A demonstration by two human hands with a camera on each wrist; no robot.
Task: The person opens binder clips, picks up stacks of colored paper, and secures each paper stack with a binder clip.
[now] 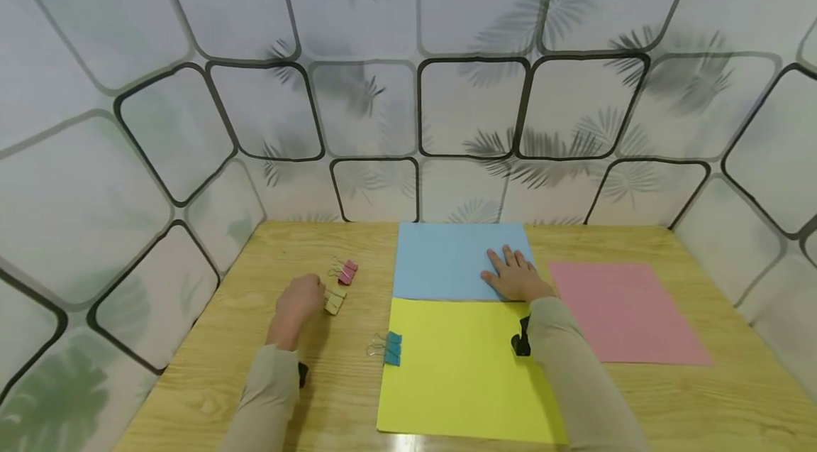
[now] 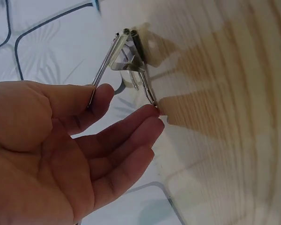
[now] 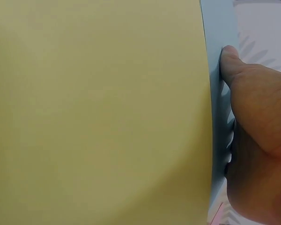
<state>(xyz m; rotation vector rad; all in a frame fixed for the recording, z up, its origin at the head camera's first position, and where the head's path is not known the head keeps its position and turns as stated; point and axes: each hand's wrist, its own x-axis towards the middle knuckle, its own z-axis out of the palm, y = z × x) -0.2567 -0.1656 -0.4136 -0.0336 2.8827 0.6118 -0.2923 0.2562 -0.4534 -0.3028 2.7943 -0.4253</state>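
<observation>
My left hand (image 1: 300, 303) pinches the wire handles of a yellow binder clip (image 1: 335, 301) on the left of the table. In the left wrist view, thumb and index finger hold one handle of the binder clip (image 2: 126, 58), and another fingertip touches the other. My right hand (image 1: 515, 277) lies palm down, fingers spread, on a blue sheet (image 1: 447, 260). Below it is a yellow sheet (image 1: 459, 374), its top edge along the blue sheet's lower edge. A teal binder clip (image 1: 393, 349) sits at the yellow sheet's left edge.
Just beyond the left hand lies a pink binder clip (image 1: 347, 272). A pink sheet (image 1: 628, 313) is on the right, beside the right forearm. Patterned walls (image 1: 472, 104) enclose the wooden table (image 1: 345, 395) at the back and sides.
</observation>
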